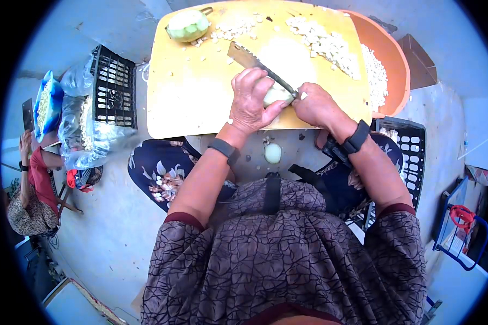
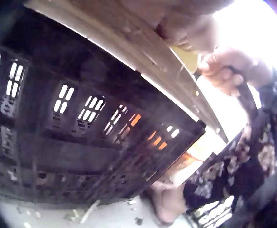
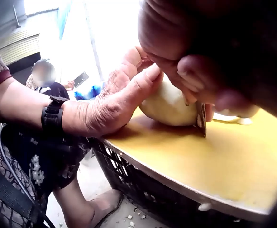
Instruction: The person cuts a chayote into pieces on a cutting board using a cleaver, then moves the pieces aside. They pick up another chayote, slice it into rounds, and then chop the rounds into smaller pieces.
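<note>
On the yellow board [image 1: 200,97], my left hand [image 1: 248,100] holds a pale, peeled round vegetable [image 1: 276,96] near the front edge, thumb on the near side. My right hand [image 1: 315,105] grips a knife [image 1: 255,62] whose broad blade points away to the upper left in the head view. The right wrist view has the blade [image 3: 202,121] upright against the right end of the vegetable, its lower edge close to the board. The knife's handle is hidden inside the right hand.
A peeled greenish vegetable [image 1: 188,26] lies at the board's far left. White cut pieces [image 1: 328,46] are scattered along the far side. An orange basin [image 1: 401,70] of pieces stands right. Black crates [image 1: 114,86] flank the board. Another person [image 1: 38,184] sits at left.
</note>
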Demonstrator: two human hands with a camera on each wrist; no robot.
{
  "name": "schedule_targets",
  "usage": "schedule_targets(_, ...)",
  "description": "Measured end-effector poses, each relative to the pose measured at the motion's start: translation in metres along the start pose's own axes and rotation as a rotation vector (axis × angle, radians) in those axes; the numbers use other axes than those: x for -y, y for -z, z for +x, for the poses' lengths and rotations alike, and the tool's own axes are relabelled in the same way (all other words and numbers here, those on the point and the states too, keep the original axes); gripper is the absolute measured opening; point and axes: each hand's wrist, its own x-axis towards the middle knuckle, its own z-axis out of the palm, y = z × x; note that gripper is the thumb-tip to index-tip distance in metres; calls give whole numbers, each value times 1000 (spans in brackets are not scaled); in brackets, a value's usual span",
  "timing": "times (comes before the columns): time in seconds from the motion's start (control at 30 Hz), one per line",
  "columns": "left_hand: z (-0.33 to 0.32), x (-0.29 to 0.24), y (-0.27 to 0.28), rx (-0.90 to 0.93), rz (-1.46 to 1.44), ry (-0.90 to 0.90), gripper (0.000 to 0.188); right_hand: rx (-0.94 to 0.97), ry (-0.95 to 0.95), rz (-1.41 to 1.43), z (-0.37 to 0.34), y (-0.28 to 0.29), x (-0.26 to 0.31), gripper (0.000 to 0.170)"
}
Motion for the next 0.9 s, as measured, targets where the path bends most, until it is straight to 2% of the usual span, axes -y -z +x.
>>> schedule_targets(0.2,3,1,-1,-25,35,-6,59,-73,40,100,2,-10,-5,24)
schedule_targets(0.33,4,1,-3,-42,43,-8,57,-9,-34,128,7,-8,-6,23)
schedule_targets(0.43,3,1,0,-29,52,-8,60,-121,72,99,1,-12,-6,22)
schedule_targets(0.53,3,-1,0,-30,44,1,61,-104,87,52,1,-12,-7,22)
schedule_targets(0.9,6,-4,1,34,8,-15,75,18,-15,227,3,-5,-7,19)
